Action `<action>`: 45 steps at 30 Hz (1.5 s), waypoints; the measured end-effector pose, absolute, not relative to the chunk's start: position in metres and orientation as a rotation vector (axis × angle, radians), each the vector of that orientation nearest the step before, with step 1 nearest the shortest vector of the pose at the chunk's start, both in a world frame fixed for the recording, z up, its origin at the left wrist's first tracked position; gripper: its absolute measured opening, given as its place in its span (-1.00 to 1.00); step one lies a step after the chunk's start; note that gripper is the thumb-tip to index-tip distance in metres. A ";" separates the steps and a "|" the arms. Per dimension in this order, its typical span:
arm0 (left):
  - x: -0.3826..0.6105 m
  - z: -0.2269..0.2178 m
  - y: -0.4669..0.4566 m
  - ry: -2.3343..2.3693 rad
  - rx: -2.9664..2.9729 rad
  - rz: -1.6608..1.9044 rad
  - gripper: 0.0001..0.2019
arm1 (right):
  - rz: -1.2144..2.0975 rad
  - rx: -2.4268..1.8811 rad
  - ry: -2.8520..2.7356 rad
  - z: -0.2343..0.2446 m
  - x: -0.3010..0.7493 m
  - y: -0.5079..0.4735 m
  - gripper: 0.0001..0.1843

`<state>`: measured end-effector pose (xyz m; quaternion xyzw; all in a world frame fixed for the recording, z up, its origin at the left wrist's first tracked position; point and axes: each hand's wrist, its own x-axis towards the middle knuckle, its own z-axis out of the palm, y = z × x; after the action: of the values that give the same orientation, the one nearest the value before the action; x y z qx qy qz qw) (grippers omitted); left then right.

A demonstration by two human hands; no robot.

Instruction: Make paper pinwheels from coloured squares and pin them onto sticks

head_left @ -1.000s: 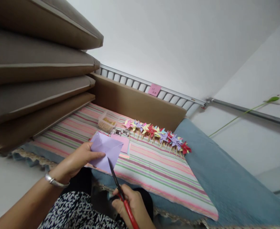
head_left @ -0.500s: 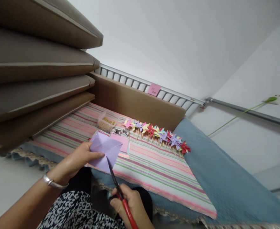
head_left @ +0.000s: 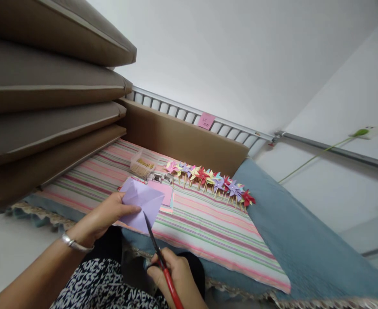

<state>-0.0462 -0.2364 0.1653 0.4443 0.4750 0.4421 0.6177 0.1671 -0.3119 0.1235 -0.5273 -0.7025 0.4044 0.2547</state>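
Observation:
A square of lilac paper (head_left: 148, 198) with diagonal creases is pinched at its left side by my left hand (head_left: 116, 211), thumb on top. My right hand (head_left: 172, 272) grips a pair of scissors (head_left: 156, 246) with red handles and dark blades. The blade tips lie at the paper's lower part, close to my left thumb. Behind the lilac sheet, pink and other coloured paper squares (head_left: 163, 191) rest on the striped cloth (head_left: 208, 231).
Several paper pinwheels (head_left: 219, 183) on sticks lie in a row. A clear plastic box (head_left: 142, 165) of sticks stands by small metallic items (head_left: 159, 177). A cardboard panel (head_left: 179, 135) leans at the back, under a pink note (head_left: 206, 121). Large brown cushioned slabs (head_left: 56, 94) pile up at left.
The view has shifted very slightly. Both hands, the lilac paper and the scissors stay in nearly the same position.

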 end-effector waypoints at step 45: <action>-0.033 0.103 -0.232 1.045 0.761 1.190 -0.74 | 1.227 -1.334 -1.434 0.087 0.168 -0.285 -0.52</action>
<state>-0.0332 -0.2323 0.1030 0.3333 0.4579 0.5212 0.6384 0.1683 -0.2846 0.0870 -0.5281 -0.5677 0.4857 0.4036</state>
